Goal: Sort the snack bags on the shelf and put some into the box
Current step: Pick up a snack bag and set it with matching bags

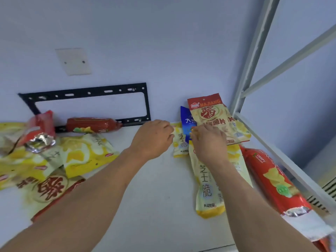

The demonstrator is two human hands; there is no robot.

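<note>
Snack bags lie on a white shelf (154,206). At the back right, a red-topped cream bag (211,113) leans against the wall, with a blue bag (186,120) behind it. My left hand (154,139) pinches the edge of a small yellow-and-white bag (180,144). My right hand (209,142) rests with curled fingers on the lower part of the red-topped bag, above a long yellow-and-white bag (207,188). A long red crisps pack (274,182) lies along the right edge. No box is in view.
A pile of yellow and red bags (45,166) fills the left side, with a red tube pack (91,124) by the wall. A black metal bracket (87,93) is fixed to the wall. Grey shelf uprights (254,57) stand at the right.
</note>
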